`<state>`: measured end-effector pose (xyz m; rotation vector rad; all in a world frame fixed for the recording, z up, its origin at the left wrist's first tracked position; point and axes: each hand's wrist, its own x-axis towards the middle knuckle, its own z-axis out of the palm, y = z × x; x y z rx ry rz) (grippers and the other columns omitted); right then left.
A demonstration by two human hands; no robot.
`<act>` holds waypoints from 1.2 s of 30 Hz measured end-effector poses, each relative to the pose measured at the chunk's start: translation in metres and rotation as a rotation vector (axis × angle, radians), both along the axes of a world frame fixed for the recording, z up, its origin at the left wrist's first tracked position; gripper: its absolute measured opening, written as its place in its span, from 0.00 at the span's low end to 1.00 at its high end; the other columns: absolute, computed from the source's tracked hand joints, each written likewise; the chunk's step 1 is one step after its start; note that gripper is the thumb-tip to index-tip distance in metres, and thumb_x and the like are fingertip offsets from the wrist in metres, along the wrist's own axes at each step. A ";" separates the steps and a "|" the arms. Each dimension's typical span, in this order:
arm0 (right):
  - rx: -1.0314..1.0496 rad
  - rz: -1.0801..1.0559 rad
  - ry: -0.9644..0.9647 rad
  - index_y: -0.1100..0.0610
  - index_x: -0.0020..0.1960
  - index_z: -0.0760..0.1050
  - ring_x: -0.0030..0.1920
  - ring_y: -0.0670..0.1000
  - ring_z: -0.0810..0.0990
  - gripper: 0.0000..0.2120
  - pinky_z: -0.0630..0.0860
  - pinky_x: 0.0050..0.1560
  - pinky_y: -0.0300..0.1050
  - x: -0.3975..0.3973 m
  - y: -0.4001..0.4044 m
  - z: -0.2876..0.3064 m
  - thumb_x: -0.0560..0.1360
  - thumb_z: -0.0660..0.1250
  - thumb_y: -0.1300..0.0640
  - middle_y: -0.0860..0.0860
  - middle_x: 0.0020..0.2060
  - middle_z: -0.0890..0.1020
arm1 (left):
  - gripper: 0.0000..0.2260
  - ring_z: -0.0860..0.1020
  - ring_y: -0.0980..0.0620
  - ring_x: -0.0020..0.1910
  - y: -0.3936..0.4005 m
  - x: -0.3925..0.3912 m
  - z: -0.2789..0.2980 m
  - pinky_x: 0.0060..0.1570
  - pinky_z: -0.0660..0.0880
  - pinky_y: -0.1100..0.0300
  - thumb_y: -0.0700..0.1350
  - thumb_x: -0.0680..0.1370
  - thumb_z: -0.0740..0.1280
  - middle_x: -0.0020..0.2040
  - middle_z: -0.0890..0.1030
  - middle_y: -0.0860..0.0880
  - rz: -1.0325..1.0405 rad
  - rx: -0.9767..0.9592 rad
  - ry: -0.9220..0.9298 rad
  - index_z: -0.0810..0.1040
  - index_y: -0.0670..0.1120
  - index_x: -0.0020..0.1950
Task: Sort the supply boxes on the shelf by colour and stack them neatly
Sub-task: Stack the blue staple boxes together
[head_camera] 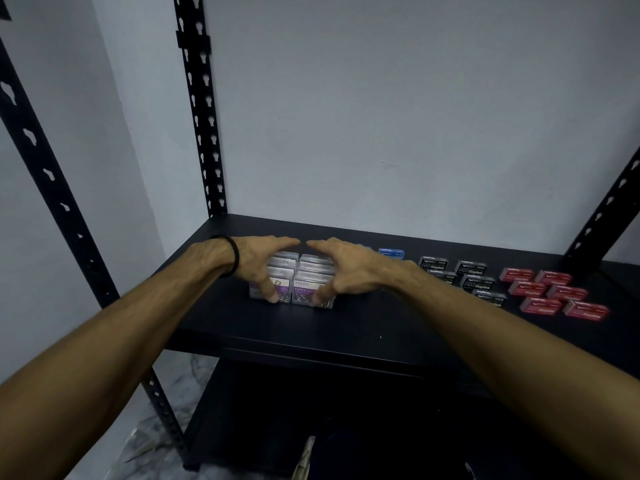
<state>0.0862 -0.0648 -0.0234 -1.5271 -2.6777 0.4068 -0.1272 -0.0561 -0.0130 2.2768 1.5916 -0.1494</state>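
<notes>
While the clear paper-clip boxes (294, 282) stand in two touching rows left of centre on the shelf (346, 327), they are clasped by the left hand (258, 261) and right hand (346, 268); black boxes (464, 275) and red boxes (550, 292) lie to the right.

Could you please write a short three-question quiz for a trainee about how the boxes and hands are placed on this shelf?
1. True or false: both hands grip the clear paper clip boxes.
2. Which colour group lies farthest right: A blue, B black, C red?
3. Fill in: the wristband is on the ___ wrist.

Key: 1 true: left hand and right hand enclose them. 2 C, the red boxes, beyond the black boxes and blue box. 3 left.
</notes>
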 end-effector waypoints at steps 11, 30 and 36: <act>0.162 -0.152 0.234 0.55 0.68 0.73 0.60 0.51 0.77 0.20 0.73 0.59 0.48 0.056 -0.009 0.026 0.80 0.61 0.48 0.53 0.64 0.77 | 0.46 0.63 0.47 0.73 0.001 0.023 0.036 0.68 0.62 0.50 0.65 0.66 0.72 0.75 0.62 0.49 0.021 0.061 -0.246 0.52 0.58 0.77; 0.156 -0.211 0.051 0.53 0.54 0.79 0.49 0.50 0.80 0.09 0.77 0.49 0.46 0.119 -0.019 -0.013 0.74 0.69 0.55 0.48 0.50 0.81 | 0.13 0.78 0.50 0.53 0.009 0.146 -0.021 0.55 0.73 0.53 0.50 0.75 0.69 0.56 0.81 0.51 -0.244 0.467 0.119 0.78 0.51 0.59; 0.129 -0.207 0.061 0.55 0.51 0.79 0.46 0.51 0.81 0.06 0.80 0.49 0.50 0.119 -0.014 -0.019 0.75 0.68 0.60 0.49 0.46 0.83 | 0.10 0.77 0.50 0.52 0.011 0.146 -0.026 0.57 0.66 0.52 0.51 0.76 0.68 0.53 0.81 0.52 -0.247 0.476 0.214 0.78 0.52 0.57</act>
